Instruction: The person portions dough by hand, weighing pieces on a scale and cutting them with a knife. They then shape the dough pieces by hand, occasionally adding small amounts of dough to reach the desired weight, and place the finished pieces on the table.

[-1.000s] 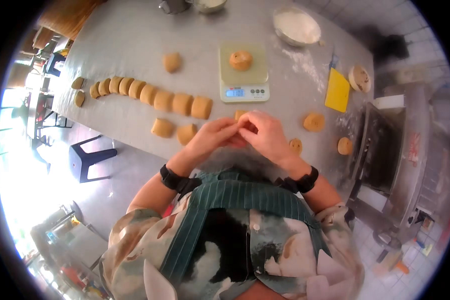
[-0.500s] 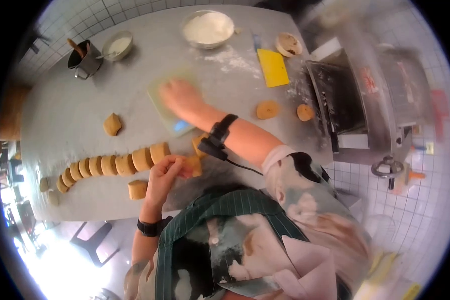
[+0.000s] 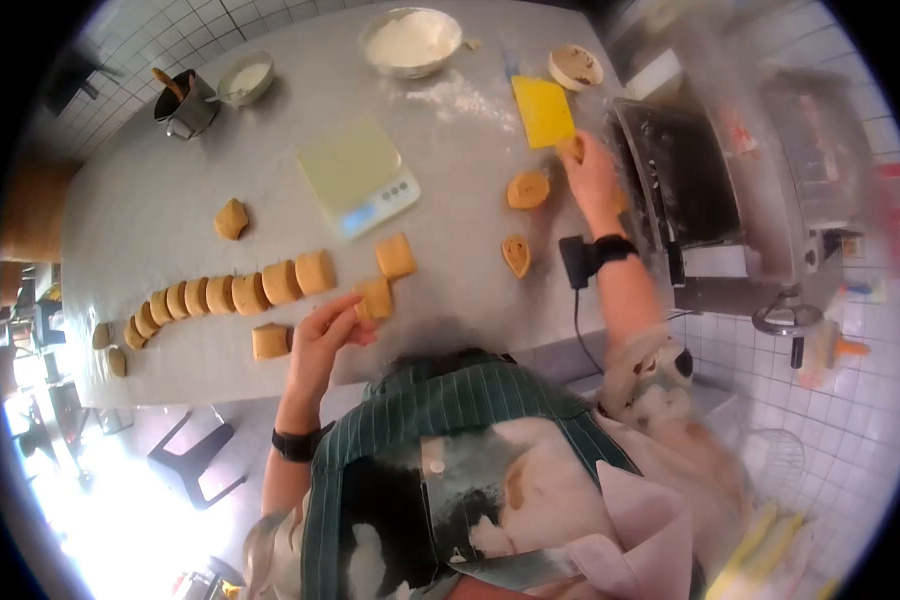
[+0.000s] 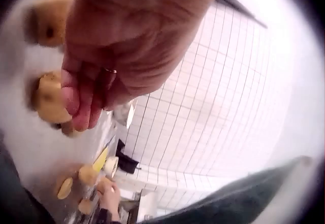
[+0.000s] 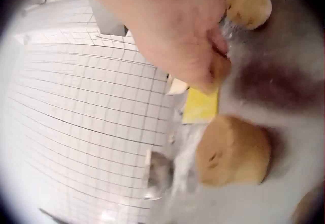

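My right hand (image 3: 595, 180) grips a small piece of dough (image 3: 572, 148) beside a yellow dough scraper (image 3: 544, 112). In the right wrist view, part of that piece shows under the curled fingers, and a larger dough piece (image 5: 231, 153) with dark specks stands below it. The fingertips of my left hand (image 3: 320, 345) rest against the edge of a cut dough piece (image 3: 374, 299), its fingers loosely bent; the left wrist view shows them at that side. Just behind lies another cut piece (image 3: 395, 256). The digital scale (image 3: 342, 160) sits behind, its platform bare.
A curved row of cut dough pieces (image 3: 220, 294) runs leftward, with single pieces (image 3: 232, 219) around it. Flour bowls (image 3: 410, 42) and a metal pot (image 3: 185, 108) line the back. Two round dough pieces (image 3: 528, 189) lie at right, near an oven-like appliance (image 3: 680, 170).
Both hands were together at first. My right hand then reached over the scale, where dough sat, and moved right with a piece. The left hand went to the cut pieces; the head view turned.
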Tool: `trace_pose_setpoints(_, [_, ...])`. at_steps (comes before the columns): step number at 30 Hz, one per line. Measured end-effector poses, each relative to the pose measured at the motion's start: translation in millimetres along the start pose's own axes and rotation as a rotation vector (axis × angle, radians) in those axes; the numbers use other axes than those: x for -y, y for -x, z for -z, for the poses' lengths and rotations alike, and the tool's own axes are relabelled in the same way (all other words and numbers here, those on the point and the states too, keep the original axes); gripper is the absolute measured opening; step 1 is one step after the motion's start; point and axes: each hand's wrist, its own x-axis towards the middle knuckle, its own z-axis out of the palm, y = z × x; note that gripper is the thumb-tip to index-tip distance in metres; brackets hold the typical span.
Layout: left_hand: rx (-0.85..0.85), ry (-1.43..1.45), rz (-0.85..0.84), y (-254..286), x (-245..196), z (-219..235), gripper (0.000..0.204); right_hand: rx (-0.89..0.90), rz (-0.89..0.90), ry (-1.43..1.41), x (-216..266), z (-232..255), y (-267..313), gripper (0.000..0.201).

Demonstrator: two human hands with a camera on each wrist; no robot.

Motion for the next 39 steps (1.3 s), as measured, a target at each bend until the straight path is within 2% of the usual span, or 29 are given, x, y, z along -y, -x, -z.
trace_pose_setpoints(1, [-0.013,-0.009,0.006,0,0,-9,0.03,0.297,-0.054,0.063,-11,-3,6,0.048])
trace_pose_setpoints(3, [0.155,-0.076,0.002,-5,-1,-25,0.028,0.295,0.006,0.079,-4,2,22,0.048])
trace_pose_setpoints(5, [0.16,-0.1,-0.012,-8,3,-39,0.026,-0.085,0.194,-0.012,10,5,31,0.046])
trace_pose_setpoints(6, [0.186,-0.119,-0.023,-9,7,-44,0.024,-0.076,0.217,-0.047,21,8,39,0.046])
trace_pose_setpoints(7, [0.141,-0.125,-0.029,-10,13,-47,0.024,-0.049,0.271,-0.093,34,16,51,0.047])
trace_pose_setpoints(8, [0.199,-0.191,-0.011,-12,21,-51,0.023,-0.022,0.324,-0.136,46,20,64,0.047])
trace_pose_setpoints(9, [0.26,-0.255,0.01,-12,29,-55,0.023,0.164,0.337,-0.258,60,17,79,0.048])
trace_pose_setpoints(10, [0.224,-0.259,0.008,-11,41,-62,0.023,0.35,0.349,-0.371,80,12,94,0.049])
trace_pose_setpoints(12, [0.24,-0.308,-0.051,-13,55,-75,0.025,0.437,0.584,-0.431,110,-6,117,0.05])
trace_pose_setpoints(13, [0.213,-0.316,-0.059,-10,53,-82,0.025,0.444,0.672,-0.493,125,-20,123,0.053])
trace_pose_setpoints(15, [0.11,-0.621,-0.061,-2,48,-91,0.025,0.447,0.781,-0.573,150,-40,130,0.055])
trace_pose_setpoints(18, [-0.004,-0.543,-0.032,16,49,-93,0.025,0.421,0.849,-0.488,169,-54,137,0.06])
trace_pose_setpoints(21, [-0.139,-0.487,-0.055,37,59,-76,0.024,0.488,0.794,-0.482,168,-61,135,0.057])
trace_pose_setpoints(23, [-0.223,-0.458,-0.09,52,64,-61,0.024,0.334,0.688,-0.649,148,-56,145,0.05])
trace_pose_setpoints(25, [-0.365,-0.404,-0.124,60,60,-46,0.023,0.28,0.404,-0.686,127,-51,154,0.05])
trace_pose_setpoints(27, [-0.403,-0.446,-0.141,56,61,-30,0.023,0.269,0.446,-0.596,110,-37,148,0.051])
trace_pose_setpoints(29, [-0.399,-0.256,-0.137,47,52,-17,0.023,0.242,0.478,-0.504,109,-25,140,0.052])
trace_pose_setpoints(30, [-0.392,-0.249,-0.157,41,48,-10,0.023,0.374,0.449,-0.432,111,-20,135,0.052])
trace_pose_setpoints(31, [-0.354,-0.191,-0.2,34,45,-5,0.021,0.5,0.417,-0.358,120,-15,127,0.053])
trace_pose_setpoints(32, [-0.314,-0.132,-0.241,28,41,0,0.02,0.482,0.423,-0.346,134,-13,120,0.053])
trace_pose_setpoints(34, [-0.304,-0.176,-0.239,15,34,10,0.021,0.35,0.368,-0.515,165,-14,105,0.052])
trace_pose_setpoints(35, [-0.311,-0.229,-0.219,10,30,15,0.022,0.339,0.384,-0.509,177,-17,96,0.052])
trace_pose_setpoints(37, [-0.341,-0.253,-0.269,5,24,23,0.021,0.172,0.435,-0.581,217,-33,73,0.052])
trace_pose_setpoints(39, [-0.284,-0.353,-0.23,1,16,35,0.02,0.056,0.465,-0.541,246,-55,50,0.053])
